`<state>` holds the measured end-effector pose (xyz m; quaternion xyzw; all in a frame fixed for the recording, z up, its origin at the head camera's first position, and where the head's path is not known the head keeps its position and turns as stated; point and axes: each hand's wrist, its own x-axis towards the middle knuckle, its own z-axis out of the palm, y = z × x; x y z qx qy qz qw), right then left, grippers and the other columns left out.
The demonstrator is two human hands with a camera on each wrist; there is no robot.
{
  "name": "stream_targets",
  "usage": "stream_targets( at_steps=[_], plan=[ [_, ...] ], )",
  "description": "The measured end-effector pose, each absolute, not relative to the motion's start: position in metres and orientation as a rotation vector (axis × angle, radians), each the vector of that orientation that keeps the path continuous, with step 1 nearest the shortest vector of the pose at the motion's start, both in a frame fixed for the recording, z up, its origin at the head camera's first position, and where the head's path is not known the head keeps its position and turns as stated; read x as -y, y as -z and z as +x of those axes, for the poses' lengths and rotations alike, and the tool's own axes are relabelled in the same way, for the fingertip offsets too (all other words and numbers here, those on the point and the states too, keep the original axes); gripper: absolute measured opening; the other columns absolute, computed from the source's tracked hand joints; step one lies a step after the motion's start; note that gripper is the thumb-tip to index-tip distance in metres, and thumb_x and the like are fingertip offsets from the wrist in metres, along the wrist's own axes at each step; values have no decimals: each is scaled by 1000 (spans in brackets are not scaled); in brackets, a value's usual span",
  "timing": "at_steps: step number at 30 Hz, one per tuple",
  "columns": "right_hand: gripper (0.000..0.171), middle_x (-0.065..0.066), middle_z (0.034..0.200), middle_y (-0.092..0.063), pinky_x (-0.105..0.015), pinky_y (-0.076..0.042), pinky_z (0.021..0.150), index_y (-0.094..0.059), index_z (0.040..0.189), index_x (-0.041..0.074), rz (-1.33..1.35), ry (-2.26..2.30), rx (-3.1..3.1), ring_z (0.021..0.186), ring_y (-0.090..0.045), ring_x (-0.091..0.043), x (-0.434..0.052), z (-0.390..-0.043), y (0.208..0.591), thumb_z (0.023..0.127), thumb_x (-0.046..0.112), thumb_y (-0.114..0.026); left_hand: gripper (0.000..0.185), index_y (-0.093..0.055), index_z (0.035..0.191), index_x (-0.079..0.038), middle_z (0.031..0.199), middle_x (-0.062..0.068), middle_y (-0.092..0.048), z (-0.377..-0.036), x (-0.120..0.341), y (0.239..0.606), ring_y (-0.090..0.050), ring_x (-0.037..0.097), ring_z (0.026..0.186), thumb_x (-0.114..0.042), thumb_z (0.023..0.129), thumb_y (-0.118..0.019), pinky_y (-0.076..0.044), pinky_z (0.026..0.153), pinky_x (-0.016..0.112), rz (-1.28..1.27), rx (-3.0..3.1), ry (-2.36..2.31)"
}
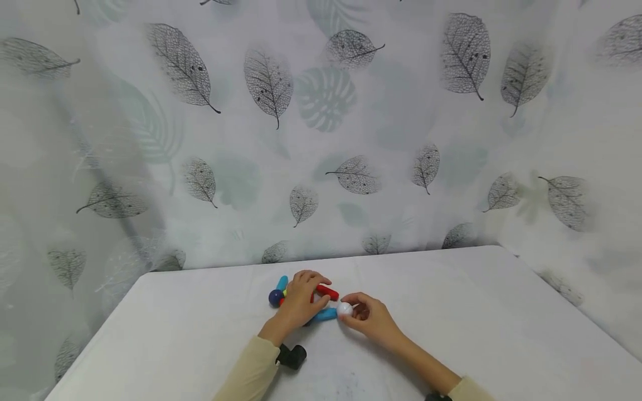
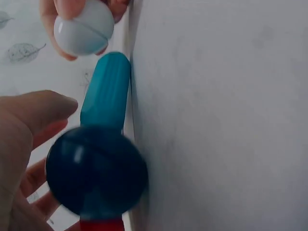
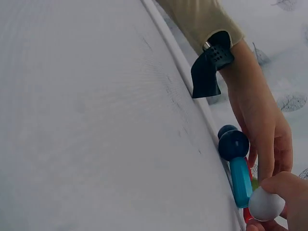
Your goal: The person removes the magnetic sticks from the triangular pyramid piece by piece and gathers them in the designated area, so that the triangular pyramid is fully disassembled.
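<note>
My right hand (image 1: 373,320) pinches a glossy white ball (image 1: 344,309) between thumb and fingers. The ball is right at the free end of a light blue rod (image 1: 325,314). In the left wrist view, the rod's other end meets a dark blue ball (image 2: 96,171), with a red rod (image 2: 102,225) below that. My left hand (image 1: 298,298) is over the joined toy rods and balls, its thumb apart from the light blue rod and its fingers loosely bent behind the pieces. It hides much of the middle of this build.
Around the left hand show another dark blue ball (image 1: 275,298), a second light blue rod (image 1: 282,283) and a red rod (image 1: 327,292). All lie on a white-covered table (image 1: 451,312). Behind it hangs a leaf-patterned curtain (image 1: 321,145).
</note>
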<state>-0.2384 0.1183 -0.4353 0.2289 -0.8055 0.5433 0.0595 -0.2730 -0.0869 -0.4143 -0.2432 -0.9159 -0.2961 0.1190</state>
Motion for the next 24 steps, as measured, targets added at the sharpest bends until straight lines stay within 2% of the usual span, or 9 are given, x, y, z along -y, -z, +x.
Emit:
stream_targets(
  at_steps=[6,9,13,17,21,24],
  plan=[
    [31,-13,103,-66,-21,-51,69,-64,111,-1,763,-1650,2434,78,-58,-9,-120,-228,435,85,11,-75,23,-66,113,-10,118,9,-59,-264,103,409,-52,31,114,-16,91,-68,-43,98,53,-898,2633,806],
    [31,-12,102,-66,-22,-52,70,-64,111,0,824,-1655,2459,79,-59,-10,-117,-224,435,84,12,-76,20,-67,111,-11,109,7,-60,-260,114,408,-54,25,102,-16,91,-68,-47,88,40,-999,2638,790],
    [32,-13,104,-66,-23,-53,72,-64,111,-2,915,-1689,2499,82,-60,-8,-113,-221,435,85,12,-75,25,-68,111,-13,100,3,-56,-255,128,408,-50,20,93,-21,87,-68,-43,76,30,-1064,2730,824],
    [33,-14,106,-65,-21,-53,73,-64,112,-3,972,-1744,2513,84,-60,-7,-110,-220,434,85,12,-75,33,-69,112,-16,106,-1,-51,-251,137,407,-49,17,96,-22,79,-71,-45,80,30,-1068,2823,858],
    [33,-14,103,-66,-21,-53,71,-64,112,-4,1037,-1739,2479,82,-60,-10,-110,-220,433,85,12,-75,30,-68,111,-15,109,-3,-48,-252,138,408,-50,16,101,-20,82,-75,-49,90,33,-1081,2812,886],
    [33,-14,101,-66,-22,-53,70,-65,113,-2,1075,-1713,2457,81,-60,-12,-110,-222,433,86,12,-75,29,-68,111,-13,109,-4,-46,-253,134,407,-50,15,102,-19,84,-77,-49,92,32,-1082,2791,915]
  ],
)
